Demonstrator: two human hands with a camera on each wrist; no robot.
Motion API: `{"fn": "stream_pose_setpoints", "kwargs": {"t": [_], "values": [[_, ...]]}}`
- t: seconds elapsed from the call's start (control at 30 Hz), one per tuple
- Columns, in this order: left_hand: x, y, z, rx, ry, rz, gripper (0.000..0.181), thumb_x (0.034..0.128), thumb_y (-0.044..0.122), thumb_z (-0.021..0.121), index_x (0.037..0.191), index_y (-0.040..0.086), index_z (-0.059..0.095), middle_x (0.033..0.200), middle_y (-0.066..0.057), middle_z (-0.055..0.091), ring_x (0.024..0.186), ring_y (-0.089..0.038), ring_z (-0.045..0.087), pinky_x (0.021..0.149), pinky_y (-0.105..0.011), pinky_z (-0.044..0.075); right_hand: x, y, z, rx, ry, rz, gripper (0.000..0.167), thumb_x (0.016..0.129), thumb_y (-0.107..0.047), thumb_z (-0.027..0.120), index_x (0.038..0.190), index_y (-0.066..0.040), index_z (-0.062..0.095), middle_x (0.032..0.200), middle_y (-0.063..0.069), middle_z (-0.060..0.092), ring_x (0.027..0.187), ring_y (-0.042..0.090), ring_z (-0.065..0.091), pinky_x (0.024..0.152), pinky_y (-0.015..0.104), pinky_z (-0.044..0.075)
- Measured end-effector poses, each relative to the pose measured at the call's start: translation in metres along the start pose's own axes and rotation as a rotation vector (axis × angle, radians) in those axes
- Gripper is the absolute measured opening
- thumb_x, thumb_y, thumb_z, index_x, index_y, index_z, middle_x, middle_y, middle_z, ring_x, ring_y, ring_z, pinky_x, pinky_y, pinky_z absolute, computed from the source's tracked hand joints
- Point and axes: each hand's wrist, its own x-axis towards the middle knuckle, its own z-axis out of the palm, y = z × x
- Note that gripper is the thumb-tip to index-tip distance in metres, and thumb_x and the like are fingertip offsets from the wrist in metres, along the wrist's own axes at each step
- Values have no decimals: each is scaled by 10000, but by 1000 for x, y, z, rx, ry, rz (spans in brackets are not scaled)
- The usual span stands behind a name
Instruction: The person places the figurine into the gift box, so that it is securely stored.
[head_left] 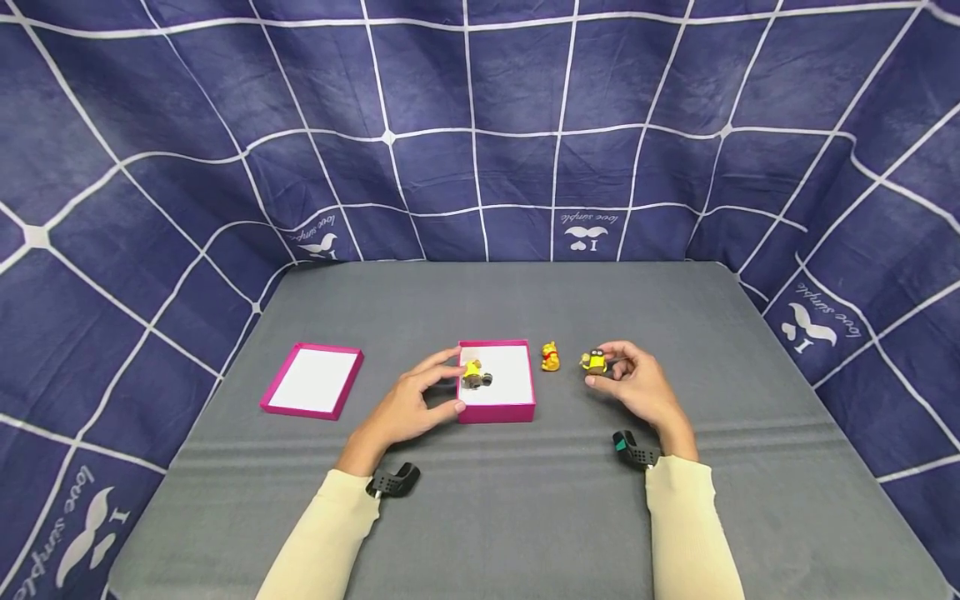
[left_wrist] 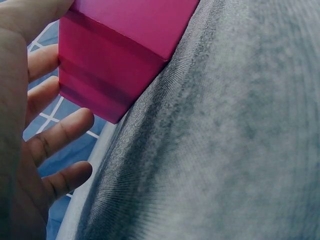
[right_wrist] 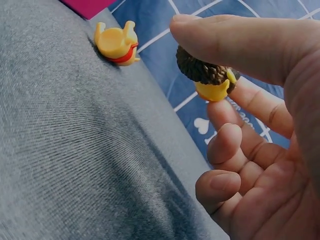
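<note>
A pink box (head_left: 497,412) with a white inside stands open at the middle of the table, a small yellow and brown figure (head_left: 472,374) lying in its left part. My left hand (head_left: 408,406) touches the box's left side, thumb at the near corner and fingers along the wall. In my right hand (head_left: 637,385), between thumb and fingers, is a yellow figure with a dark brown textured part (right_wrist: 202,69), held right of the box. Between box and hand lies a yellow bear figure (head_left: 551,358) with a red band, also seen in the right wrist view.
A shallow pink lid (head_left: 311,382) with a white inside lies at the left of the grey table (head_left: 495,517). Blue cloth (head_left: 525,167) with white lines hangs behind the table and at both sides.
</note>
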Motion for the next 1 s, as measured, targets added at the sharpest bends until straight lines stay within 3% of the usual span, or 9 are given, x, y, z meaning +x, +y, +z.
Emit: {"fn": "stream_pose_setpoints", "kwargs": {"t": [0.17, 0.57, 0.8, 1.0], "values": [[0, 0, 1, -2, -5, 5, 576, 883, 462, 746, 1395, 241, 603, 1597, 73, 398, 1458, -110, 391, 1147, -485, 388, -10, -24, -2, -14, -5, 11, 497, 785, -95, 851, 1213, 19, 625, 1015, 169, 638, 712, 104, 490, 582, 192, 407], [-1, 0, 3, -11, 1, 20, 574, 885, 464, 742, 1389, 224, 608, 1596, 58, 403, 1435, -138, 434, 1136, -476, 401, -11, -22, -3, 16, 34, 5, 509, 762, -86, 866, 1200, 15, 627, 889, 216, 582, 663, 87, 480, 519, 198, 400], [-1, -1, 3, -18, 0, 17, 569, 886, 460, 743, 1388, 228, 608, 1600, 77, 390, 1430, -122, 433, 1139, -483, 400, -6, -11, 1, -11, 65, 16, 521, 769, -152, 880, 1219, -78, 628, 894, 138, 569, 655, 70, 472, 516, 204, 397], [0, -2, 1, -10, 2, 8, 566, 880, 458, 749, 1382, 235, 612, 1599, 85, 389, 1427, -128, 438, 1139, -490, 397, -6, -25, 4, 14, 63, -21, 512, 770, -101, 866, 1217, -18, 629, 916, 240, 582, 662, 115, 479, 511, 210, 401]]}}
